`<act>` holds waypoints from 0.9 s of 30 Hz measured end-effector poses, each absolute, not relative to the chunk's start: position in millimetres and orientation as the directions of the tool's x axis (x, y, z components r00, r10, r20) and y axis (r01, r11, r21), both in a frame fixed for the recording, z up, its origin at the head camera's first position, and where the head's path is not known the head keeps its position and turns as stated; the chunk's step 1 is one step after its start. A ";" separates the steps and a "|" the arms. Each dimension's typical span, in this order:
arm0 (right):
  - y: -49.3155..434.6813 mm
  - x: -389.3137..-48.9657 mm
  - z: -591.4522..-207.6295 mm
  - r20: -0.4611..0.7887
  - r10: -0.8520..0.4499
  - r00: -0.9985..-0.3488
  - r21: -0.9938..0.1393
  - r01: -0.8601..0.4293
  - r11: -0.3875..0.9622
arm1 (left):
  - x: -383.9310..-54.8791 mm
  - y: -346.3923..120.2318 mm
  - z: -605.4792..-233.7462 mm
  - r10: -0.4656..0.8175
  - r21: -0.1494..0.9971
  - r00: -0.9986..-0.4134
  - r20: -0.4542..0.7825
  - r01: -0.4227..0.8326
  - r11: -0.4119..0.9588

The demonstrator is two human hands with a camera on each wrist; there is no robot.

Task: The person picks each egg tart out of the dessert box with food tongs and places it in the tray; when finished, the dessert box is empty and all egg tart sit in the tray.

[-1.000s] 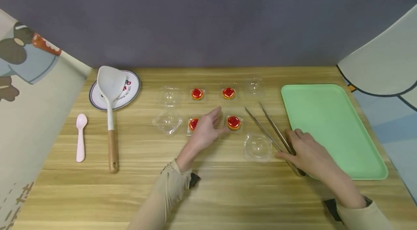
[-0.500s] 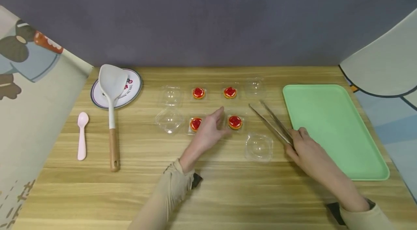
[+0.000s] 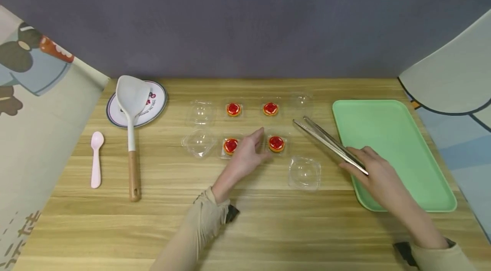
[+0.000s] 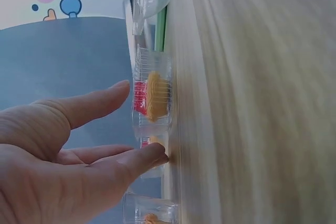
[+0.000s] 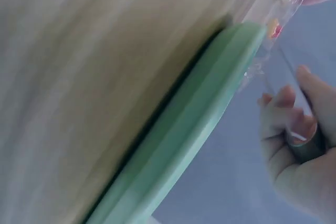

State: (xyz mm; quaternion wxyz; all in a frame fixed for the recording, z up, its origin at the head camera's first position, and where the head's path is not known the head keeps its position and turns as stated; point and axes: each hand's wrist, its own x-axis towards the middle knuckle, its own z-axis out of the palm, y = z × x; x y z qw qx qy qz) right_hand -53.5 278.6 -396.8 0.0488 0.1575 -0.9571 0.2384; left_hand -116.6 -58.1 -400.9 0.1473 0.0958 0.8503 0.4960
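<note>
1. We have a table (image 3: 276,228) with a streaked, light wood-grain top.
2. At its left side we see a pink spoon (image 3: 96,161), handle end toward us.
3. Just beyond, we find a round white plate (image 3: 156,107) with a dark rim; a white spatula (image 3: 131,105) lies over it, its wooden handle reaching past the plate toward us.
4. In the middle we count four clear boxes (image 3: 225,155), two rows of two.
5. Beside them we make out clear lids (image 3: 304,173), two left, two right.
6. At the right we see a green tray (image 3: 402,156), lying flat.
</note>
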 end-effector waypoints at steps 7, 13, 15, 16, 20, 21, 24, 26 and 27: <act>296.8 -55.3 -386.4 0.306 -0.336 -0.890 -0.461 -0.448 0.766 | -118.6 -59.5 -408.3 0.308 0.872 -0.939 -0.152 0.019 0.489; 303.5 -55.8 -371.7 0.315 -0.406 -0.858 -0.462 -0.513 0.724 | -120.3 -60.6 -411.1 0.321 0.886 -0.936 -0.144 0.023 0.463; 302.5 -55.8 -366.8 0.303 -0.427 -0.852 -0.461 -0.523 0.717 | -117.6 -59.0 -399.5 0.319 0.896 -0.931 -0.177 -0.019 0.443; 301.5 -55.9 -364.7 0.296 -0.436 -0.850 -0.461 -0.527 0.714 | -117.8 -59.0 -399.4 0.320 0.899 -0.930 -0.180 -0.023 0.438; 294.9 -57.8 -357.2 0.276 -0.489 -0.828 -0.439 -0.561 0.702 | -118.3 -58.3 -400.1 0.322 0.901 -0.929 -0.185 -0.030 0.432; 293.1 -58.2 -355.4 0.263 -0.499 -0.826 -0.440 -0.563 0.700 | -118.3 -58.0 -400.6 0.323 0.901 -0.929 -0.182 -0.026 0.432; 287.5 -60.0 -350.6 0.218 -0.521 -0.825 -0.431 -0.560 0.707 | -118.0 -56.9 -401.7 0.329 0.900 -0.928 -0.177 -0.017 0.435; 283.6 -61.9 -347.4 0.182 -0.531 -0.827 -0.424 -0.554 0.717 | -117.6 -56.4 -402.0 0.331 0.900 -0.927 -0.174 -0.014 0.435; 281.7 -63.2 -345.7 0.165 -0.536 -0.828 -0.416 -0.551 0.723 | -117.4 -56.1 -402.0 0.333 0.902 -0.927 -0.172 -0.012 0.432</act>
